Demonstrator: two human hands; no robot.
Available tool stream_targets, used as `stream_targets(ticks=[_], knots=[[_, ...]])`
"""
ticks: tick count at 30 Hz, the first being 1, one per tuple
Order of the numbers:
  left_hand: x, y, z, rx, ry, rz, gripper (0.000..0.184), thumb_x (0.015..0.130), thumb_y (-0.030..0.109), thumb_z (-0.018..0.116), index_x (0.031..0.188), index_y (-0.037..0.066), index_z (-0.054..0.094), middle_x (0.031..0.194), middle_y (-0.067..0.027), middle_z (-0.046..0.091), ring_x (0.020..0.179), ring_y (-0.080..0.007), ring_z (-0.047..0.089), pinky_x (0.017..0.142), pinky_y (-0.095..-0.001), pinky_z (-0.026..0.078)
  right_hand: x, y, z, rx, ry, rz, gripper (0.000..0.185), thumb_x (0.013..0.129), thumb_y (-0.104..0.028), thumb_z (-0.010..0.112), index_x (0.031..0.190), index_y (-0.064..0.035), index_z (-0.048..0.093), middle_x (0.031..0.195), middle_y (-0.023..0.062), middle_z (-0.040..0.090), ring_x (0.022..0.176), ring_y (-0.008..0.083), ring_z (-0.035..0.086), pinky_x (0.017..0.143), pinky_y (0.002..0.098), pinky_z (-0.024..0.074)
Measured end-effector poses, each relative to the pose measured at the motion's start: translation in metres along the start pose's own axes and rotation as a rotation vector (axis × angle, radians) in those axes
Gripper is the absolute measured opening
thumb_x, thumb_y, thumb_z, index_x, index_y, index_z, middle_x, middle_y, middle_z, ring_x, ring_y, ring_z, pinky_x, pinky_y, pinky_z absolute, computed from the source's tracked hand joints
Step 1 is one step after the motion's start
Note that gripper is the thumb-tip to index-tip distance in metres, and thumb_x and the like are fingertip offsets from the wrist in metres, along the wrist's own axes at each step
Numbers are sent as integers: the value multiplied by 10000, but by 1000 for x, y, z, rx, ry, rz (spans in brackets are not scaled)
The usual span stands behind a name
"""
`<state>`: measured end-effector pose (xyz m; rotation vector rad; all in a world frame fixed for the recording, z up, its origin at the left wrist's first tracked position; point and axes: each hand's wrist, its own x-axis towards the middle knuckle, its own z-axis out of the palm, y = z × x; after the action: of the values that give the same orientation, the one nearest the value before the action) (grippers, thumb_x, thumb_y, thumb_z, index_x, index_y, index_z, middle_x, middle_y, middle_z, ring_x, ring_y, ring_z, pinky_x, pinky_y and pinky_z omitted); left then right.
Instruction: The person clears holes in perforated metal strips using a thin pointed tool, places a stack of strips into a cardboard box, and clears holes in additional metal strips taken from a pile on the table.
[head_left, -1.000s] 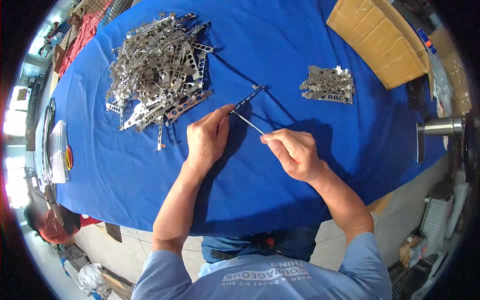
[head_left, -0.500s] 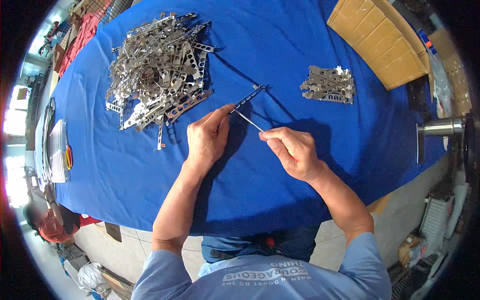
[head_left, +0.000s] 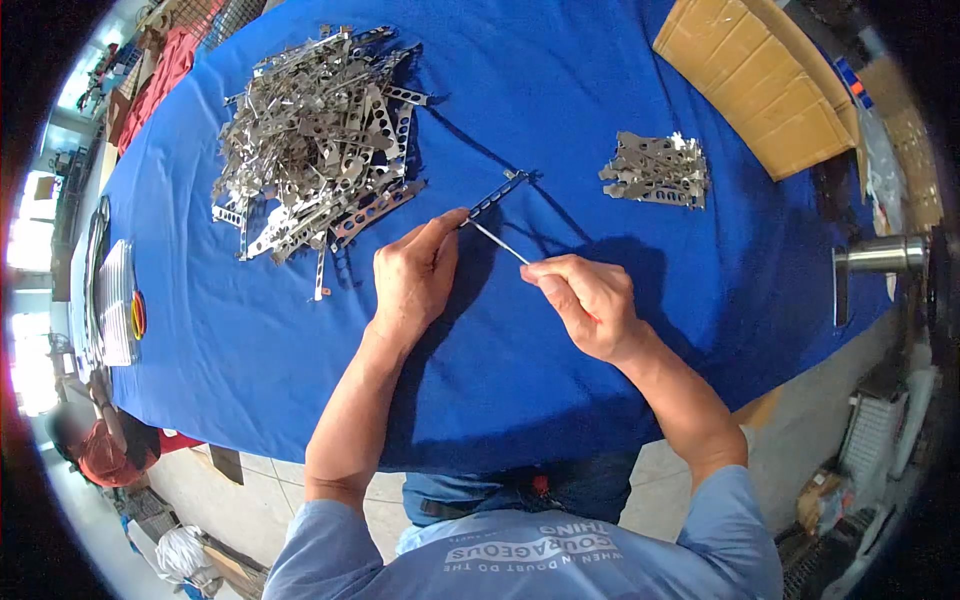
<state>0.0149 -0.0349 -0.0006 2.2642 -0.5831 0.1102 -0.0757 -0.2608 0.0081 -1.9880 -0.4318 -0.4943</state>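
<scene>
At the left edge, near 9 o'clock, a ridged clear sheet (head_left: 115,300) lies on the blue cloth (head_left: 250,350), with a yellow-and-red ring (head_left: 139,316) just beside it. Toward 11 o'clock from the left hand (head_left: 408,280) spreads a large heap (head_left: 315,150) of tangled, perforated metal pieces. The left hand pinches a strip (head_left: 495,198) between thumb and forefinger; the strip runs out toward 2 o'clock, well apart from the heap, and I cannot tell whether its far end touches the cloth. A thin rod (head_left: 500,244) meets or nearly meets the strip by the left fingertips; contact is too small to confirm. The right hand (head_left: 592,310), toward 3 o'clock from the left, pinches the rod's near end. The step in hand looks like working the rod at the strip, and the next move seems to call for a firm left pinch and fine right-hand control. Toward 2 o'clock sits a small pile (head_left: 655,170) of similar pieces, with cardboard (head_left: 755,90) beyond it. Against half a second ago, the right fingertips sit slightly further toward 3 o'clock; the left hand, strip, heap and pile match.
</scene>
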Motion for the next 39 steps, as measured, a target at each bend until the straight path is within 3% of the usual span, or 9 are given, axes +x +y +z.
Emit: stream_targets(ticks=[17, 20, 32, 35, 38, 39], knots=[[0, -3, 2, -2, 12, 7, 257, 977, 41, 688, 1219, 80, 766, 959, -147, 782, 823, -256, 771, 734, -349, 583, -1, 5, -5, 6, -49, -40, 126, 997, -104, 727, 1058, -1, 690, 935, 162, 763, 809, 315, 773, 693, 392, 607], [1, -9, 7, -8, 79, 94, 256, 972, 67, 689, 1209, 122, 769, 805, -110, 735, 606, -255, 694, 564, -377, 534, 1, 4, 0, -16, -16, -77, 126, 995, -99, 728, 1057, 3, 688, 928, 163, 762, 799, 317, 771, 688, 393, 608], [1, -6, 6, -11, 81, 98, 258, 971, 66, 683, 1209, 115, 771, 802, -114, 728, 601, -261, 690, 556, -386, 522, 2, 0, 4, 7, -24, -43, 107, 988, -79, 729, 1039, 3, 683, 923, 162, 756, 790, 324, 768, 682, 390, 608], [1, -5, 5, -22, 78, 101, 262, 969, 62, 682, 1211, 113, 769, 808, -116, 731, 610, -264, 695, 566, -385, 528, 0, 1, 0, -11, -45, -46, 105, 989, -76, 727, 1045, 0, 682, 938, 162, 756, 804, 323, 767, 688, 390, 606], [1, -2, 2, -18, 12, 23, 268, 976, 42, 692, 1231, 86, 763, 966, -147, 781, 802, -245, 762, 725, -340, 575, 1, -1, 3, -14, -43, -79, 104, 989, -73, 724, 1047, 2, 681, 938, 159, 753, 802, 322, 765, 684, 392, 602], [1, 0, 1, -7, 0, 10, 266, 977, 40, 688, 1229, 83, 763, 955, -148, 778, 787, -246, 755, 715, -340, 571, 1, 1, 3, -12, -32, -59, 103, 990, -74, 724, 1044, 2, 681, 933, 158, 752, 796, 322, 763, 681, 393, 599]])
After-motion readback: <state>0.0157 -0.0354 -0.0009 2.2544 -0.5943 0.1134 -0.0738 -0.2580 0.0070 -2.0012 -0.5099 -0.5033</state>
